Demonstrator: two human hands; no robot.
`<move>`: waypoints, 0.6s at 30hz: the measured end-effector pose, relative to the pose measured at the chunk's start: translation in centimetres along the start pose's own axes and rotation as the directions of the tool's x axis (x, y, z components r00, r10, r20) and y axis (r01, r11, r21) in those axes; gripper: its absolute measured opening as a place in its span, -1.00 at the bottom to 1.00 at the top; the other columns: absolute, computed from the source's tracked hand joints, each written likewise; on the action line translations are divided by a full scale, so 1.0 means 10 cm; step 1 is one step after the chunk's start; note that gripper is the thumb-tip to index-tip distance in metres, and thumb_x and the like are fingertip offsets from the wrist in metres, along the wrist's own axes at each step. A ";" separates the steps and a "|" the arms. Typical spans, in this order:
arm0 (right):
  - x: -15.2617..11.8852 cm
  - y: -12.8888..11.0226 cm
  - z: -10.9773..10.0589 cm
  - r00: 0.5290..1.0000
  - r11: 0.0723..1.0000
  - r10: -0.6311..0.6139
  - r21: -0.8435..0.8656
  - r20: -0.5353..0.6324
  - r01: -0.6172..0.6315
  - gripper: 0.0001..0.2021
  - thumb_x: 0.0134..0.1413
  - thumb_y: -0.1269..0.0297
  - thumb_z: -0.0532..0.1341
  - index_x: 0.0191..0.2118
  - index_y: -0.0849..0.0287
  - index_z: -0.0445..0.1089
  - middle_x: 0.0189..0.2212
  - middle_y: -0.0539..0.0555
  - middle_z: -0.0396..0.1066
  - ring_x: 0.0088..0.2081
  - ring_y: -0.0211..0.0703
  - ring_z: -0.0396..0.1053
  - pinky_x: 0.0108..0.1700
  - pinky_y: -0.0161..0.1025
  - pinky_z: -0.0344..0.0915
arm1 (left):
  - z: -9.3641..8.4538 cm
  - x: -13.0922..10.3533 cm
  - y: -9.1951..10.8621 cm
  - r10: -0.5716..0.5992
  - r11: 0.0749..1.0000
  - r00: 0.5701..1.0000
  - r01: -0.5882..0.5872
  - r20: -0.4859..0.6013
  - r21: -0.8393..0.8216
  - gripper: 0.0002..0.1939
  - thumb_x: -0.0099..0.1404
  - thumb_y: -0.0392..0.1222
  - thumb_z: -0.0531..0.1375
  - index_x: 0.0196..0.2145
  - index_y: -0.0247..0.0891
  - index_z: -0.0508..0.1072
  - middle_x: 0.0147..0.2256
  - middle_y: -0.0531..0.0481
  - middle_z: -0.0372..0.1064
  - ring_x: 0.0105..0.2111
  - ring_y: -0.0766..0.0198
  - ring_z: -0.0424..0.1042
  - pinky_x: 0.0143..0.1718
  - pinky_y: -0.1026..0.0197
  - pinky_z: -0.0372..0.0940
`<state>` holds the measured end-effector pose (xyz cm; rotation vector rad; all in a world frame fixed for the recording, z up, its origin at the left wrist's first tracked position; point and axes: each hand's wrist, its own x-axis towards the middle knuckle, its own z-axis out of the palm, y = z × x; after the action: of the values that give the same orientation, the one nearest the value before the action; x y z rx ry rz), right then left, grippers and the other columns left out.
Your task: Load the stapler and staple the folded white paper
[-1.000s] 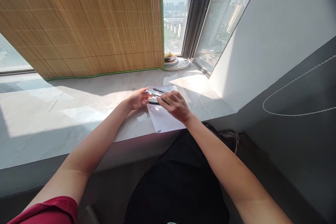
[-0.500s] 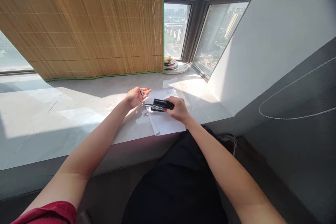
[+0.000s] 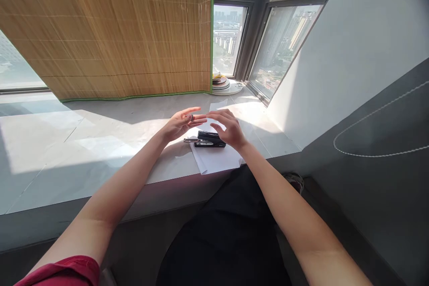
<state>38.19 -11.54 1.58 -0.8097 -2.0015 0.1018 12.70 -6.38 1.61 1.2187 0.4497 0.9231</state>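
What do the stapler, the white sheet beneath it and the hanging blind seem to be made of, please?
Stapler: glossy black plastic or painted metal; its shiny silver part looks metallic. White sheet: matte, likely paper, from its thin, folded edge. Hanging blind: satiny, probably bamboo, from its fine tan strips.

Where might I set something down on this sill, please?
The sill looks bare left of the left hand, below the blind, and right of the paper, toward the wall. It is crowded around the stapler and right hand.

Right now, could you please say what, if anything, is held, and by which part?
The left hand holds a small piece, its gripped part indistinct; the right hand holds nothing.
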 end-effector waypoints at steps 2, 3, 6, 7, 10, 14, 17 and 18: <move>0.23 -0.01 0.03 0.988 0.993 -0.114 -0.020 0.102 0.117 -0.67 0.49 0.39 0.19 0.21 -0.04 0.55 0.17 0.10 0.60 0.22 0.04 0.46 0.28 0.10 0.40 | 0.03 -0.02 0.02 -0.001 1.000 0.999 0.000 0.033 0.031 -0.27 0.26 0.13 0.56 0.27 -0.24 0.55 0.12 -0.35 0.62 0.18 -0.15 0.61 0.31 -0.17 0.41; 0.32 -0.01 0.06 0.975 0.988 -0.152 -0.011 0.161 0.156 -0.66 0.50 0.40 0.19 0.21 -0.05 0.54 0.17 0.08 0.61 0.22 0.03 0.46 0.28 0.08 0.40 | 0.05 -0.03 0.03 0.000 0.999 0.999 -0.002 0.040 0.050 -0.28 0.27 0.15 0.55 0.26 -0.24 0.56 0.11 -0.34 0.61 0.19 -0.15 0.60 0.29 -0.15 0.41; 0.49 -0.01 0.24 0.941 0.976 -0.218 0.046 0.259 0.213 -0.71 0.51 0.42 0.17 0.12 -0.03 0.58 0.10 0.07 0.64 0.14 0.00 0.48 0.23 0.02 0.41 | 0.08 -0.05 0.04 0.021 0.995 0.999 -0.024 0.039 0.095 -0.32 0.24 0.16 0.57 0.18 -0.26 0.62 0.06 -0.30 0.61 0.15 -0.12 0.61 0.21 -0.06 0.47; 0.51 -0.01 0.30 0.939 0.975 -0.224 0.063 0.260 0.215 -0.72 0.51 0.43 0.15 0.07 0.00 0.59 0.06 0.07 0.65 0.09 -0.02 0.49 0.20 -0.01 0.42 | 0.08 -0.06 0.03 0.025 0.994 0.999 -0.028 0.038 0.104 -0.34 0.22 0.16 0.58 0.14 -0.26 0.63 0.03 -0.28 0.61 0.13 -0.10 0.61 0.19 -0.04 0.47; 0.48 -0.01 0.46 0.960 0.979 -0.195 0.103 0.199 0.177 -0.72 0.48 0.44 0.14 -0.08 0.06 0.61 -0.13 0.09 0.66 -0.06 -0.03 0.50 0.05 -0.08 0.46 | 0.08 -0.05 -0.01 0.004 0.993 0.998 -0.011 0.063 0.119 -0.34 0.20 0.22 0.58 0.09 -0.26 0.64 -0.02 -0.26 0.62 0.10 -0.08 0.61 0.20 -0.05 0.46; 0.50 0.10 0.41 0.999 0.977 -0.030 0.210 0.038 0.022 -0.81 0.40 0.34 0.24 -0.15 0.03 0.64 -0.23 0.06 0.64 -0.14 -0.05 0.52 -0.03 -0.09 0.52 | -0.03 0.00 0.00 0.044 0.985 0.998 -0.049 0.036 0.165 -0.28 0.24 0.32 0.51 0.13 -0.24 0.60 0.02 -0.27 0.61 0.10 -0.06 0.61 0.25 -0.07 0.42; 0.56 0.48 0.15 0.960 0.937 0.247 0.286 -0.132 -0.202 -0.88 0.21 0.28 0.34 -0.19 0.05 0.65 -0.23 0.06 0.65 -0.18 -0.06 0.57 -0.04 -0.08 0.57 | -0.27 0.02 0.07 0.206 0.950 0.951 -0.137 -0.232 0.280 -0.37 0.37 0.38 0.37 0.08 -0.22 0.58 -0.05 -0.25 0.63 -0.04 0.00 0.64 0.12 -0.07 0.48; 0.57 0.66 0.04 0.923 0.910 0.349 0.292 -0.160 -0.294 -0.90 0.13 0.28 0.35 -0.25 0.07 0.64 -0.26 0.06 0.64 -0.20 -0.06 0.58 -0.06 -0.09 0.58 | -0.37 0.02 0.09 0.273 0.918 0.896 -0.134 -0.350 0.374 -0.44 0.42 0.33 0.33 0.04 -0.21 0.58 -0.08 -0.22 0.63 -0.09 0.04 0.63 0.06 -0.03 0.49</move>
<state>39.28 -3.01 3.05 -0.9310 -1.5991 0.4486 9.74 -3.93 1.28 1.4150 0.8448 1.3275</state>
